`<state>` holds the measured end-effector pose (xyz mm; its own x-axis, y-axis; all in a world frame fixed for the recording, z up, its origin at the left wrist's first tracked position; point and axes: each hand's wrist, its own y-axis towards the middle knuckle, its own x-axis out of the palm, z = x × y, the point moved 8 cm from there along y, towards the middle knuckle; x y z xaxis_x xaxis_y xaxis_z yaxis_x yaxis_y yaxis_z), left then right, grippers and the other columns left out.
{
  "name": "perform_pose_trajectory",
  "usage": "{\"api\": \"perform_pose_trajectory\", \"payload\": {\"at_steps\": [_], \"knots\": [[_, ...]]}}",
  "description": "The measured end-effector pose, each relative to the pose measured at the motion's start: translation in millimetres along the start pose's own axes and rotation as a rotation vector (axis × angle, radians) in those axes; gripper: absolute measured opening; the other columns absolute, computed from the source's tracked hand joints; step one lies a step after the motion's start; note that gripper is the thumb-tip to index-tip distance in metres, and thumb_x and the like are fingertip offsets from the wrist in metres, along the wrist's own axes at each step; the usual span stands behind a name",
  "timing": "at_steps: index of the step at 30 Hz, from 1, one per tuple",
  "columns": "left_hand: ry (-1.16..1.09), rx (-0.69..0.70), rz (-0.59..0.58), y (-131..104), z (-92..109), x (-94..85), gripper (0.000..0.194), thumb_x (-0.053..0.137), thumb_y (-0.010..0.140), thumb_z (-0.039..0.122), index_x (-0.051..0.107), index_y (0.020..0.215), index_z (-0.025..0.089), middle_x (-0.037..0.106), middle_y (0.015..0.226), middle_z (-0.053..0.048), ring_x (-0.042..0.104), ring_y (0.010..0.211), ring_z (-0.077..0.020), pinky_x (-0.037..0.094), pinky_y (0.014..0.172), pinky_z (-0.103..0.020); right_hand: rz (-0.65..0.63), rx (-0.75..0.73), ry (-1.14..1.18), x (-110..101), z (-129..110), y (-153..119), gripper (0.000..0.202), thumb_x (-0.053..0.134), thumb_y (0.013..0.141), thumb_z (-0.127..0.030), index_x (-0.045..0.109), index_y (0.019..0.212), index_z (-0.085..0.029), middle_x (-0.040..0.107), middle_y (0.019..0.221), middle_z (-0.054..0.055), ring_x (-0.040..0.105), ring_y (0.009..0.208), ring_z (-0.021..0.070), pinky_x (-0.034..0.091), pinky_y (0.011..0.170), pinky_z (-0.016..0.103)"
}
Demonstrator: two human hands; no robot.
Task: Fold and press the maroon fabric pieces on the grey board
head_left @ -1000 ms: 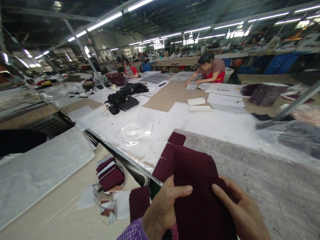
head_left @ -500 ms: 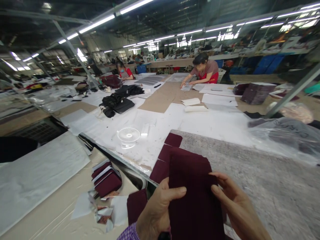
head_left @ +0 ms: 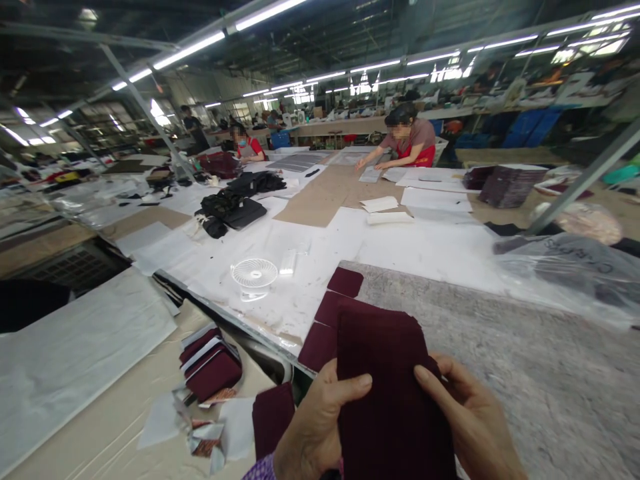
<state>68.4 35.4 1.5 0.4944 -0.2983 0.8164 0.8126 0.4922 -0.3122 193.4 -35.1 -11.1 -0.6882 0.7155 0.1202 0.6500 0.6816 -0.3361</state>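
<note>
The maroon fabric piece (head_left: 395, 393) is held upright in front of the person, low in the middle of the view, just above the near edge of the grey felt mat (head_left: 525, 360). Since a second ago it has barely shifted: it sits a little lower and squarer, and the handling reads as a slow feel along its edges, not a lift or a put-down.

Far left, white paper sheets (head_left: 75, 347) cover the beige table (head_left: 105, 440), with a small stack of maroon pieces (head_left: 213, 367) and a loose one (head_left: 273, 413) beside paper scraps. A small white fan (head_left: 254, 273) stands further back.

The left hand (head_left: 320, 427) pinches the fabric's left edge, thumb pressed on the front face and the other fingers hidden behind the cloth. Just behind the held piece, three more maroon pieces (head_left: 330, 313) lie in a row along the mat's corner.

The right hand (head_left: 475, 427) grips the right edge the same way; its thumb has crept inward over the last second, closing toward the left thumb. Across the table, a person in red (head_left: 407, 143) leans over paper.
</note>
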Motion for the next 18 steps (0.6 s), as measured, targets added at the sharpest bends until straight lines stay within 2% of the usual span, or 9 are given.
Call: {"api": "perform_pose_trajectory", "payload": {"at_steps": [3, 5, 7, 11, 15, 18], "knots": [[0.008, -0.013, 0.04, -1, -1, -3.4, 0.029, 0.059, 0.076, 0.006, 0.065, 0.104, 0.009, 0.073, 0.093, -0.013, 0.068, 0.089, -0.0253, 0.048, 0.092, -0.042, -0.004, -0.018, 0.052, 0, -2, 1, 0.035, 0.079, 0.061, -0.042, 0.059, 0.084, -0.025, 0.065, 0.081, -0.001, 0.061, 0.07, 0.016, 0.051, 0.062, 0.025], [0.013, -0.019, 0.037, -3, 0, -3.8, 0.03, 0.059, 0.076, 0.006, 0.065, 0.105, 0.009, 0.073, 0.093, -0.013, 0.068, 0.089, -0.0252, 0.047, 0.092, -0.042, -0.055, -0.023, 0.099, 4, -5, 2, 0.043, 0.078, 0.063, -0.042, 0.058, 0.099, -0.029, 0.064, 0.094, 0.001, 0.063, 0.08, 0.0178, 0.052, 0.067, 0.026], [0.015, -0.023, 0.008, -4, 1, -2.4, 0.033, 0.058, 0.076, 0.005, 0.064, 0.108, 0.01, 0.073, 0.094, -0.013, 0.068, 0.091, -0.0249, 0.047, 0.093, -0.042, -0.113, 0.005, 0.124, 8, -5, 1, 0.047, 0.076, 0.066, -0.043, 0.057, 0.106, -0.029, 0.064, 0.101, 0.004, 0.063, 0.087, 0.0198, 0.052, 0.07, 0.028], [0.019, -0.015, 0.003, -5, 3, -2.2, 0.036, 0.058, 0.075, 0.003, 0.063, 0.11, 0.009, 0.073, 0.094, -0.014, 0.068, 0.092, -0.0251, 0.046, 0.094, -0.042, -0.136, 0.04, 0.122, 9, -2, 0, 0.039, 0.076, 0.066, -0.041, 0.06, 0.1, -0.029, 0.067, 0.102, 0.002, 0.063, 0.085, 0.0167, 0.051, 0.072, 0.024], [0.026, 0.01, 0.049, -5, 5, -3.0, 0.033, 0.06, 0.073, 0.004, 0.065, 0.106, 0.008, 0.073, 0.094, -0.015, 0.068, 0.092, -0.027, 0.046, 0.093, -0.044, -0.137, 0.101, 0.134, 9, 7, 0, 0.029, 0.077, 0.065, -0.042, 0.061, 0.08, -0.023, 0.069, 0.079, -0.002, 0.062, 0.066, 0.0139, 0.05, 0.057, 0.021], [0.016, 0.016, 0.044, -5, 5, 0.3, 0.035, 0.061, 0.072, 0.005, 0.065, 0.107, 0.009, 0.073, 0.092, -0.014, 0.067, 0.093, -0.0269, 0.045, 0.095, -0.044, -0.112, 0.132, 0.156, 8, 12, -1, 0.029, 0.078, 0.063, -0.041, 0.058, 0.071, -0.021, 0.067, 0.068, -0.003, 0.06, 0.059, 0.0138, 0.049, 0.052, 0.021]]}}
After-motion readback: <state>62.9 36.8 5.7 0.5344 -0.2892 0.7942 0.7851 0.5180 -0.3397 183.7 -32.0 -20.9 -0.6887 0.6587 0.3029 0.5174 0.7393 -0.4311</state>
